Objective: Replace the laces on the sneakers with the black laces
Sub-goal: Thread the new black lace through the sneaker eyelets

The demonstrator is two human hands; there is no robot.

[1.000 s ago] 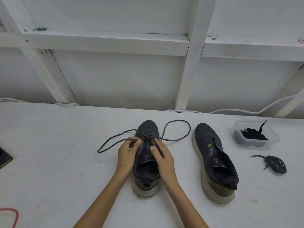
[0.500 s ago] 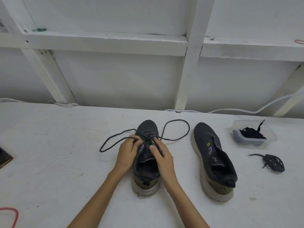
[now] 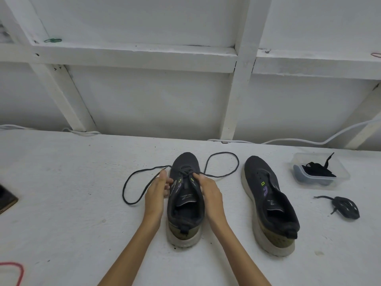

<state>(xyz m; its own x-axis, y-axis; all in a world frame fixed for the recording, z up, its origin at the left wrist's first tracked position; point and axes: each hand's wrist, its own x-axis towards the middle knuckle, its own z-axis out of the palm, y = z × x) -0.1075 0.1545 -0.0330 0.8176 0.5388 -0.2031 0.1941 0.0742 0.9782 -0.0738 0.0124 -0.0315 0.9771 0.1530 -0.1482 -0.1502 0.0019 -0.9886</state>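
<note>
With left hand [image 3: 156,191] and right hand [image 3: 209,191] I am pinching the lace [image 3: 224,152] at the eyelets of the sneaker [image 3: 184,211], to steady it on the worktop [image 3: 72,203]; the black laces [image 3: 317,171] are waiting in the box [image 3: 341,172] near the right edge.

Left sneaker [image 3: 185,205] beside right sneaker [image 3: 268,203]; tub [image 3: 300,163] further right, laces [image 3: 317,171] seemingly inside.

A white table [image 3: 61,213] meets a white wall [image 3: 144,104] braced with beams [image 3: 240,89]. A white cable [image 3: 309,141] runs along the table's far edge. A red loop [image 3: 19,269] lies at the near left corner, and a dark flat object [image 3: 6,200] sits at the left edge. A small green item [image 3: 52,40] rests on the upper ledge.
</note>
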